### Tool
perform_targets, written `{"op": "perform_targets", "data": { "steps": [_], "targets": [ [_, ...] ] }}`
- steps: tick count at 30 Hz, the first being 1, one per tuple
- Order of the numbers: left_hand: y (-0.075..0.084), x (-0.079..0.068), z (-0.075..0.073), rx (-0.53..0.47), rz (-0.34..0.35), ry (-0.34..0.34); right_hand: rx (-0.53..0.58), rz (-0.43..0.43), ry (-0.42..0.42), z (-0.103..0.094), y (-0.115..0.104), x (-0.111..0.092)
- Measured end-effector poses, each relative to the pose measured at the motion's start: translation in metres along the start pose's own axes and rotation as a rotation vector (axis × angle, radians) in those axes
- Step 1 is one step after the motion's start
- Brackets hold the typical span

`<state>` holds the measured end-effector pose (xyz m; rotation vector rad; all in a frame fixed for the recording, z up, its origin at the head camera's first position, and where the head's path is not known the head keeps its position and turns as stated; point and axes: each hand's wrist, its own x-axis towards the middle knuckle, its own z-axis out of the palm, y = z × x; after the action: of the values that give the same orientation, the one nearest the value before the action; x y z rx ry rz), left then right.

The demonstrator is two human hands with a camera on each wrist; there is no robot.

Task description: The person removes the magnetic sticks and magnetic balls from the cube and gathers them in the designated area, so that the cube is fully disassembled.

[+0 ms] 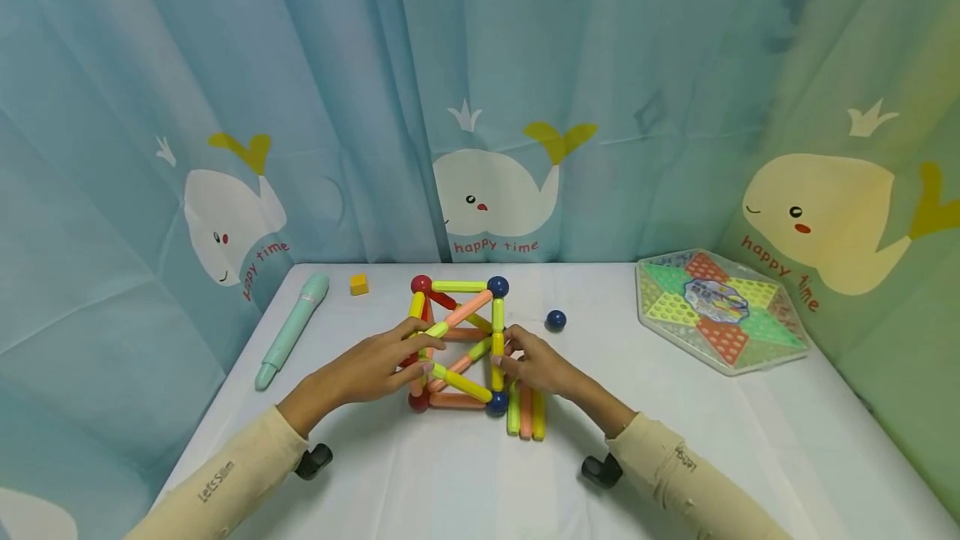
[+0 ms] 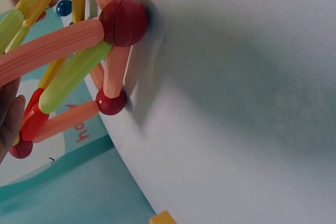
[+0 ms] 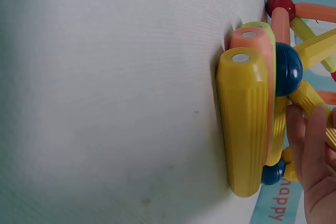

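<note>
A box-like frame of magnetic sticks (image 1: 459,401) with ball joints stands on the white table, its sticks pink, yellow, green and red. Red balls (image 2: 124,22) form its left corners, blue balls (image 3: 288,69) its right ones. My left hand (image 1: 386,361) holds the frame's left side, fingers over the upper diagonal stick and thumb near the lower one. On the right side, my right hand (image 1: 536,363) pinches an upright yellow stick (image 1: 498,361) between thumb and fingers. Three loose sticks (image 1: 527,413), green, pink and yellow, lie side by side beneath my right hand.
A loose blue ball (image 1: 555,320) sits right of the frame. Behind to the left are a yellow cube (image 1: 359,283) and a teal tube (image 1: 292,332). A colourful star-patterned game board (image 1: 720,307) lies at the back right. A whale-print curtain (image 1: 495,190) surrounds the table.
</note>
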<state>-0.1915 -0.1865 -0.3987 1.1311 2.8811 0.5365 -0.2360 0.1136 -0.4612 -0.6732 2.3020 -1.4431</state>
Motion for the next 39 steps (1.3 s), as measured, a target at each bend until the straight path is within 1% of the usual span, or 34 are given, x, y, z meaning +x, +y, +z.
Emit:
{"op": "perform_targets", "data": {
  "steps": [6, 16, 25, 29, 39],
  "targets": [
    [-0.0008, 0.0012, 0.001, -0.001, 0.005, 0.002, -0.019, -0.001, -0.017, 0.0006, -0.0033, -0.0031],
    [-0.0006, 0.0024, 0.0019, -0.01, -0.025, -0.018, -0.017, -0.009, -0.052, -0.0016, -0.0028, -0.0063],
    [0.0004, 0.0022, 0.001, -0.008, -0.015, -0.013, 0.029, 0.028, -0.112, -0.0062, 0.0003, -0.0068],
    [-0.0003, 0.002, 0.0007, -0.004, -0.012, -0.012, 0.029, 0.041, -0.134, -0.0083, 0.0018, -0.008],
    [-0.0003, 0.0006, 0.0009, -0.001, -0.027, -0.022, 0.015, 0.037, -0.135, -0.005, 0.0016, -0.0085]
  ]
}}
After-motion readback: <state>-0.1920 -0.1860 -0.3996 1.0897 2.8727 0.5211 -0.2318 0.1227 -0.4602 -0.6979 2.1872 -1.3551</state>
